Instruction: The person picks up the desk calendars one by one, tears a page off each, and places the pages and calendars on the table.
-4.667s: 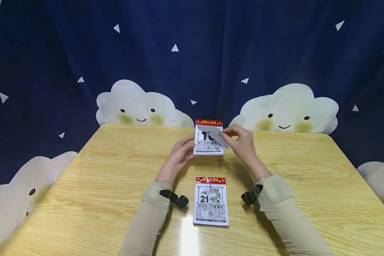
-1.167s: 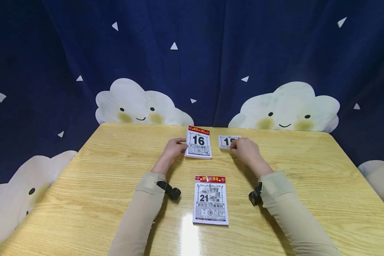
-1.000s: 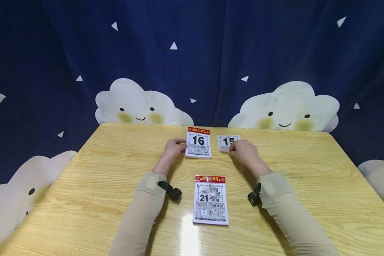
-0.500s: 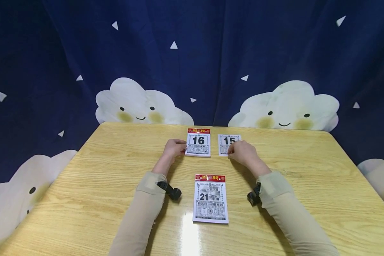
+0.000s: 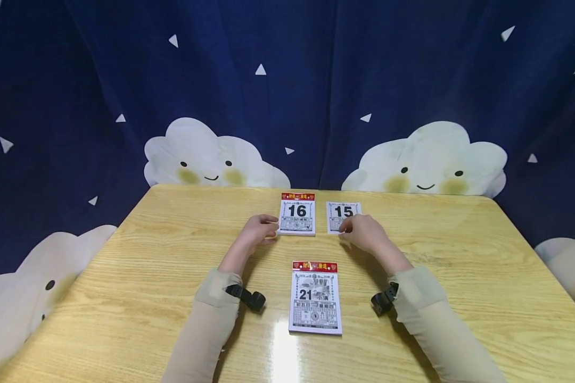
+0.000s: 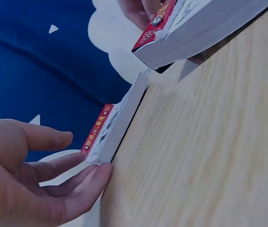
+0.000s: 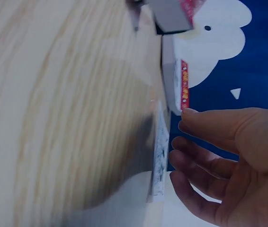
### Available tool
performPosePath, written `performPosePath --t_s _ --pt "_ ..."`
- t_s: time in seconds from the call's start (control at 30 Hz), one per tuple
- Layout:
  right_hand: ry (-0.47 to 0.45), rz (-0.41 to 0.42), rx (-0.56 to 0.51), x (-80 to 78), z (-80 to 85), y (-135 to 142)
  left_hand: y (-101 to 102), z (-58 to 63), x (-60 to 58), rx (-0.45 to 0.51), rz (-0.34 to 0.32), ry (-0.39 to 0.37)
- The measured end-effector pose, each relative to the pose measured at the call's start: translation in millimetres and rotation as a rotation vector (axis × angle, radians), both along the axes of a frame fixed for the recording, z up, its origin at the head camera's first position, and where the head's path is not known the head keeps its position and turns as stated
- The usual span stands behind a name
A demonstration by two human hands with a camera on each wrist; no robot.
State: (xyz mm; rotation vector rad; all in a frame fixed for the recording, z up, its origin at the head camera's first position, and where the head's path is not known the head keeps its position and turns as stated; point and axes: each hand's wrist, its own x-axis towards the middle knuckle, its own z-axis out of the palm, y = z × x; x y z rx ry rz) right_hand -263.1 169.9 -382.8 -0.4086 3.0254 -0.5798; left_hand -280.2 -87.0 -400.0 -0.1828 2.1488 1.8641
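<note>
A tear-off calendar (image 5: 297, 211) with a red header and the number 16 lies at the far middle of the table. My left hand (image 5: 260, 229) is at its left edge, fingers loosely spread; in the left wrist view the fingertips (image 6: 104, 171) are right at the corner of the block. Right of that calendar a loose calendar sheet (image 5: 334, 213) showing 15 lies flat. Over its lower right part is my right hand (image 5: 364, 232), which hides that corner. The right wrist view shows its fingers (image 7: 193, 156) apart, with nothing between them.
A second, thicker-looking tear-off calendar (image 5: 314, 303) showing 21 lies nearer, between the forearms. Behind the wooden table (image 5: 148, 266) hangs a dark blue curtain (image 5: 287, 96) with clouds and white triangles.
The 15 sheet, earlier half peeled in my right hand, came off and was laid flat beside the calendar. My left hand set the calendar down. Both hands have since loosened and drawn back slightly.
</note>
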Motion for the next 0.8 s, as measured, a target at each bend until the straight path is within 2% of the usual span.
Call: performPosePath --t_s 0.1,0.27,0.47,0.8 --pt "0.005 0.016 -0.024 4.3 2.0 0 -3 1.2 4.6 -0.006 -0.001 0.001" --pt "-0.022 0.004 -0.08 12.5 4.9 1 -7 4.2 11.8 -0.012 -0.041 -0.005" --pt "-0.06 0.029 -0.129 23.5 4.0 4 -10 8.1 20.0 -0.018 -0.075 0.001" --pt "-0.183 0.096 -0.205 40.0 -1.3 7 -9 8.7 34.3 -0.088 -0.207 -0.022"
